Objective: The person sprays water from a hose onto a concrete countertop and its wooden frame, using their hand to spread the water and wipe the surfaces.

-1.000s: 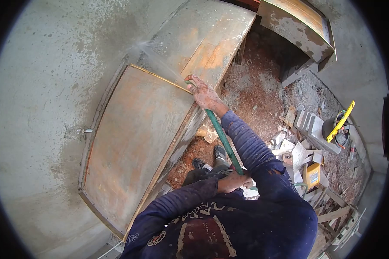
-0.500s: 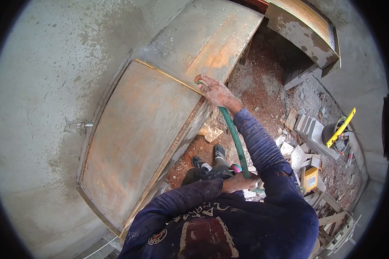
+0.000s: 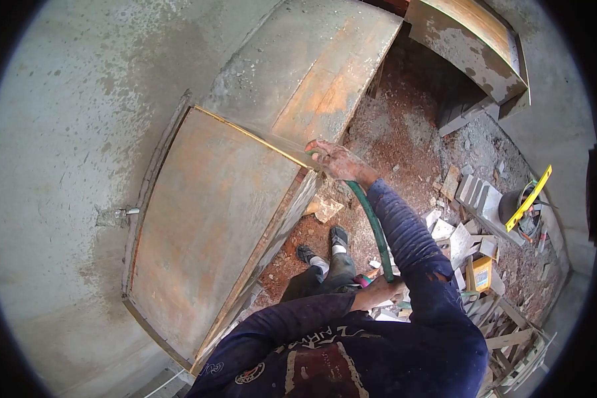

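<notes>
A green hose (image 3: 376, 229) runs between my two hands. My right hand (image 3: 338, 162) is closed around its upper end, beside the corner of the near grey slab (image 3: 212, 219). A faint spray of water fans out from the hose end to the left, along the slab's yellowish upper edge. Lower down, in front of my body, my left hand (image 3: 379, 293) grips the hose. Beyond the near slab lies a second grey slab (image 3: 298, 66) with an orange-stained strip.
Reddish rubble (image 3: 404, 126) covers the floor beyond my shoes (image 3: 338, 237). To the right are broken tiles (image 3: 461, 245), a yellow container (image 3: 479, 273), a dark bucket (image 3: 511, 204) and a yellow level (image 3: 529, 199). A wet-spotted wall (image 3: 66, 146) stands at left.
My right hand has moved slightly right and down with the hose end. The spray is now visible along the slab's edge. My left hand still holds the hose, slightly lower in view.
</notes>
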